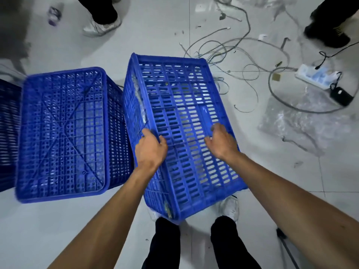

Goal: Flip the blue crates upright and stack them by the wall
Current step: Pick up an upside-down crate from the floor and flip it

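Note:
A blue slatted crate point(180, 105) is tilted on its side in front of my feet, one long wall facing up. My left hand point(150, 148) grips its left upper edge, fingers curled over the rim. On the slatted wall near the right edge lies my right hand point(223, 142), fingers bent against it. A second blue crate point(62, 131) stands upside down to the left, its ribbed bottom facing up. The edge of a third blue crate point(8, 133) shows at the far left.
Loose grey cables point(229, 53) sprawl over the tiled floor behind the crate. A white power strip point(314, 76), a black adapter point(341, 96) and clear plastic wrap point(299, 121) lie at the right. Other people's feet point(103, 22) stand at the top.

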A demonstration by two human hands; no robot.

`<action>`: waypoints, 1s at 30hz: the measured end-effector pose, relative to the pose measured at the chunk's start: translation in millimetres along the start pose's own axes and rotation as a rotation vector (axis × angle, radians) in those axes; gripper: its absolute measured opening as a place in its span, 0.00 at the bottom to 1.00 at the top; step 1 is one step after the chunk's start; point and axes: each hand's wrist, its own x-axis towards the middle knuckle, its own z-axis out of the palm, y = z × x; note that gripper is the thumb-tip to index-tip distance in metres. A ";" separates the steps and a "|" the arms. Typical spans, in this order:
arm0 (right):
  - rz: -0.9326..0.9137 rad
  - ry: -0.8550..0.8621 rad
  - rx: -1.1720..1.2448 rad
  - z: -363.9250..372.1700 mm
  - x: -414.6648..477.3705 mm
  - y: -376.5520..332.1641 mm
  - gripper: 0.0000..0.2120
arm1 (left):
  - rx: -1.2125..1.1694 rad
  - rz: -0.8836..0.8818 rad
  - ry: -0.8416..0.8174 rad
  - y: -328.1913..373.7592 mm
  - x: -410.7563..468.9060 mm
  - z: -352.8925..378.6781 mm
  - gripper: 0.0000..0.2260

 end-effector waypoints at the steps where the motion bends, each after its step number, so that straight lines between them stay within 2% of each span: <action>1: 0.039 0.055 -0.010 2.9 2.0 3.3 0.19 | -0.027 -0.035 0.017 -9.7 1.4 -2.6 0.15; 3: 0.085 0.176 -0.018 7.6 8.3 11.3 0.23 | -0.051 -0.075 0.028 -29.2 7.9 -8.1 0.11; 5: 0.111 0.209 -0.045 13.9 19.3 23.0 0.23 | -0.042 -0.074 0.016 -47.9 14.5 -12.2 0.12; 7: 0.179 0.081 -0.001 21.9 31.6 37.4 0.22 | -0.040 -0.035 -0.005 -61.3 18.2 -13.5 0.12; 9: 0.243 -0.083 0.127 31.3 38.1 49.8 0.27 | -0.049 -0.012 -0.009 -67.2 20.8 -13.4 0.12; 10: 0.256 -0.104 0.181 36.0 38.7 54.9 0.28 | -0.058 -0.011 -0.003 -68.3 22.5 -12.6 0.11; 16: 0.318 0.122 0.351 49.8 24.4 74.6 0.28 | -0.113 -0.020 0.058 -58.1 28.7 -3.6 0.11; 19: 0.312 0.242 0.346 40.8 13.7 90.1 0.27 | -0.137 -0.024 0.040 -41.5 27.4 9.7 0.09; 26: 0.297 0.284 0.244 11.1 5.8 147.9 0.28 | -0.144 -0.033 -0.052 1.6 15.2 52.7 0.10; 30: 0.307 0.301 0.226 1.3 9.0 173.4 0.28 | -0.128 0.001 -0.049 22.4 16.0 75.9 0.11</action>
